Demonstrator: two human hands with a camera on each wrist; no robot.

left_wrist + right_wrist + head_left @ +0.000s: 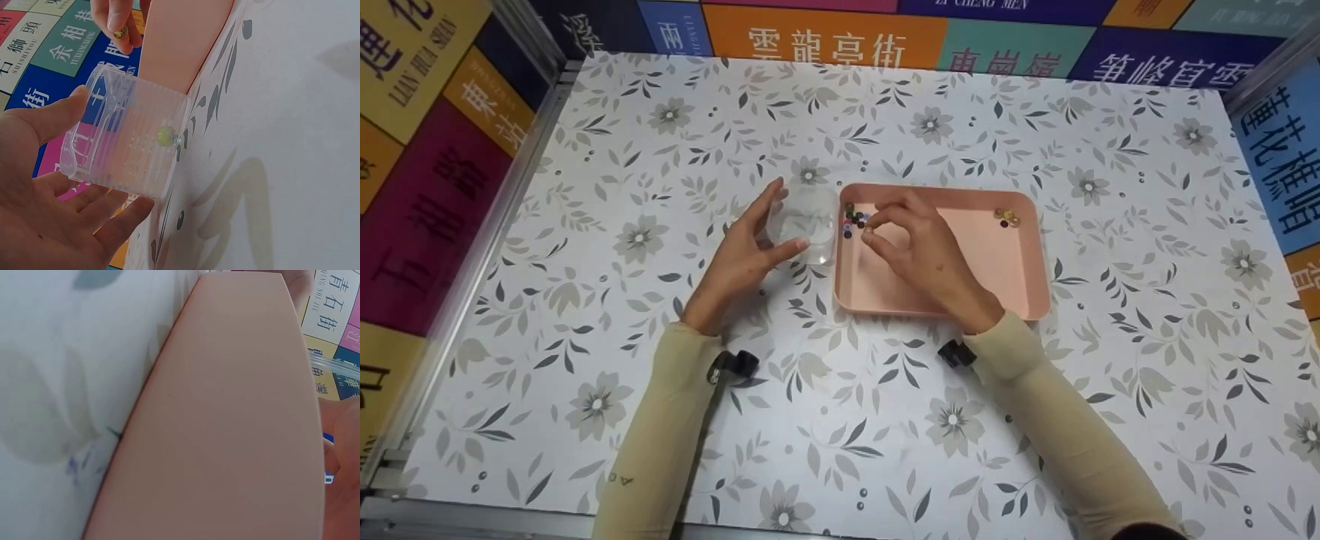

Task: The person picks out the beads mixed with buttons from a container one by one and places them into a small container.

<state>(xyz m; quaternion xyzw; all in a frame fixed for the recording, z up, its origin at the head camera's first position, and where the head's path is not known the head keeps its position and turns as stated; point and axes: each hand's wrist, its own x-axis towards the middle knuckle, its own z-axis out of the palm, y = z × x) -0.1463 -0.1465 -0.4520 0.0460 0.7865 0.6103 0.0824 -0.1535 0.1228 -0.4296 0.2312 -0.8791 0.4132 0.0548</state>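
My left hand point(742, 247) holds a clear ribbed plastic box point(129, 129), thumb on one side and fingers along the other. At the bottom of the box, a yellow-green bead point(167, 136) shows through the wall. Over the left part of a pink tray point(982, 289), my right hand point(919, 240) pinches a small yellowish bead point(120, 34) between thumb and fingertip. Just beyond those fingertips lies a cluster of dark, green, blue and pink beads point(851, 217) in the tray. In the right wrist view, the tray's outer wall point(225, 410) hides most of the right hand.
Several yellowish beads and a dark one form a second group point(1007, 217) near the tray's right end. The box stands close beside the tray's left wall on a table point(847, 450) with a flower-patterned cover. Panels with printed characters point(825, 37) border the table.
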